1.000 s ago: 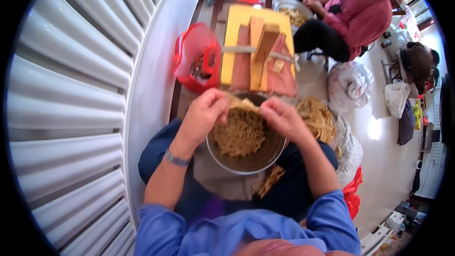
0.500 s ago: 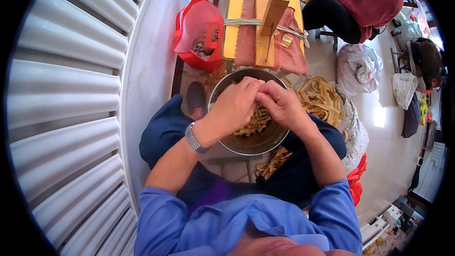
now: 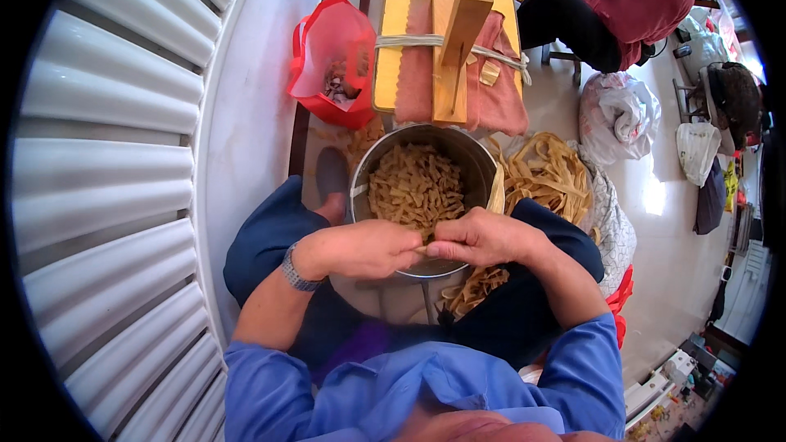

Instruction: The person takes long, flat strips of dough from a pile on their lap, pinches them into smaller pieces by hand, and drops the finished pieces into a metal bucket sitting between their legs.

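A round metal pot stands between my knees, partly filled with short knobbly tan pieces. My left hand and my right hand meet above its near rim, fingers pinched closed. A thin bit of a tan strip shows between the fingertips. The strip's longer part rises beside my right hand over the pot's right rim. What exactly lies inside each fist is hidden. Right of the pot is a heap of long tan strips, and more strips lie below it by my leg.
Beyond the pot, a wooden block tool is tied with cord onto a yellow board over a pink cloth. A red bag stands left of it. White radiator ribs line the left. Another person sits far right, near white bags.
Both hands have come back from over the pot's middle to its near rim, lower and still together. The pieces in the pot now show. The whole view has shifted slightly.
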{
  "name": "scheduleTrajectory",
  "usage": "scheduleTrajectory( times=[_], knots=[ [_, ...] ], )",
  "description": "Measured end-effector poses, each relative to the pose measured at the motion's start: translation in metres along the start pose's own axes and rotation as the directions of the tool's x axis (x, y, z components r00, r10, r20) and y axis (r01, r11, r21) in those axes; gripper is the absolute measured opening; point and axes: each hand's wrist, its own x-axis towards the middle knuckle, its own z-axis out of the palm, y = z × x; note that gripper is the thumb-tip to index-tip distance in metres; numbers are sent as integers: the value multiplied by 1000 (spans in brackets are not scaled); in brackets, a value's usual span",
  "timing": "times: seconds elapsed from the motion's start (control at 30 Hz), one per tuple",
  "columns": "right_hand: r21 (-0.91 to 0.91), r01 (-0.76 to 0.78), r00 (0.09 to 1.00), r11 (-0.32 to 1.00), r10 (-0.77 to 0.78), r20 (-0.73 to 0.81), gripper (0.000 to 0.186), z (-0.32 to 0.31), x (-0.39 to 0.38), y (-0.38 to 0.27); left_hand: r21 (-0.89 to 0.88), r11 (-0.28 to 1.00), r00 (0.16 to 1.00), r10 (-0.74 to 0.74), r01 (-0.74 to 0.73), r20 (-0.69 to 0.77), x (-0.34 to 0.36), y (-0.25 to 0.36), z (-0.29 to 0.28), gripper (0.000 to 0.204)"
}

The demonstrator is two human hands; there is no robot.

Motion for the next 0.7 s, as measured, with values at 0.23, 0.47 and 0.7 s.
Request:
scheduleTrajectory(
  times=[0.23,0.47,0.7],
  knots=[
    [-79,55,997,995,-60,-51,31,-15,-13,-14,-72,996,998,59,-60,-14,-15,10,-29,23],
    [-181,-33,879,983,-58,-472,18,-43,-15,-10,-143,988,920,-2,-59,-391,13,20,-55,22],
    [-476,-125,545,870,-340,-766,22,-81,14,9,-129,985,530,-52,-111,-847,60,27,-87,18]
  ],
)
